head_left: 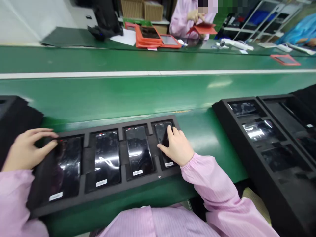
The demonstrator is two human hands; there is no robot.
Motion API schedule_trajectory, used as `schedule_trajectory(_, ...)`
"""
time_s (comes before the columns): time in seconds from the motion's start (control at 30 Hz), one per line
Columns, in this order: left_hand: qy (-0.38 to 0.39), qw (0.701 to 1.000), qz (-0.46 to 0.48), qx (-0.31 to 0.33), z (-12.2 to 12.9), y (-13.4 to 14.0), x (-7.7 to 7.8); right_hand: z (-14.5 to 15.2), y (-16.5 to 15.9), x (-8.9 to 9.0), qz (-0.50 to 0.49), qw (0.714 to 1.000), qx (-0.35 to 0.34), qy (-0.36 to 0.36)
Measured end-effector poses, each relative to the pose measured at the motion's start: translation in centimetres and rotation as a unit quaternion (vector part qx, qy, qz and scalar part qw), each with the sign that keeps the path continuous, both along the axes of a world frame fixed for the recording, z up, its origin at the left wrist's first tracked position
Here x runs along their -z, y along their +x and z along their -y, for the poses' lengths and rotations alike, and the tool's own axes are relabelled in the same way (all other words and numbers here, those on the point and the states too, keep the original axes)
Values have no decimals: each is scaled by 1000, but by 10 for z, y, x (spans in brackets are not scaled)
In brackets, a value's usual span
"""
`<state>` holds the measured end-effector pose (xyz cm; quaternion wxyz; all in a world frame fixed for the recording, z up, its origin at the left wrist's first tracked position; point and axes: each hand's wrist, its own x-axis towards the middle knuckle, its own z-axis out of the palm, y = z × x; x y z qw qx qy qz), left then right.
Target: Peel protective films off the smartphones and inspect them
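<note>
A long black foam tray (103,192) lies across the green bench in front of me, with several dark, glossy phones in its slots. Each phone has a white label near its lower end, and small red marks show at upper corners. My left hand (32,146) curls over the tray's left end. Its thumb and fingertips come close together at the upper corner of the leftmost phone (66,164); whatever lies between them is hidden. My right hand (179,144) rests over the rightmost phone (161,133), thumb and index finger apart, touching its screen area. Two middle phones (107,158) lie untouched.
More black foam trays (237,131) holding dark devices stand at the right. Another black foam block (19,115) is at the left. Across the raised green ledge (123,59) lie orange-framed devices (148,34), and a person in pink sleeves (182,19) handles an orange piece.
</note>
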<state>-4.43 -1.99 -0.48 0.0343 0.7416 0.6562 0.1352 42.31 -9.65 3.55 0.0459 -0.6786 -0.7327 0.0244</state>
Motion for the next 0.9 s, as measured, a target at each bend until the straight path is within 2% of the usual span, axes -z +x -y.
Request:
schedule_trajectory(0.03,38,999,28,5,-1,0,1,-1,-4,3,21,1000,8,-3)
schedule_trajectory(0.2,26,1000,2,9,-11,18,-4,-27,-6,3,27,997,66,-37)
schedule_trajectory(0.33,21,999,-34,-21,-8,36,-16,-43,-6,-2,-1,994,110,-21)
schedule_trajectory(0.47,-4,997,-67,-43,16,61,-21,-46,-2,-11,-37,990,133,-9)
schedule_trajectory(0.63,-62,989,-110,-78,51,110,-18,-47,26,-29,-119,981,152,-1)
schedule_trajectory(0.77,-106,983,-99,-110,54,130,-26,-47,40,-20,-193,975,113,-12)
schedule_trajectory(0.9,-132,982,-38,-131,51,119,-40,-43,44,-7,-198,975,105,2)
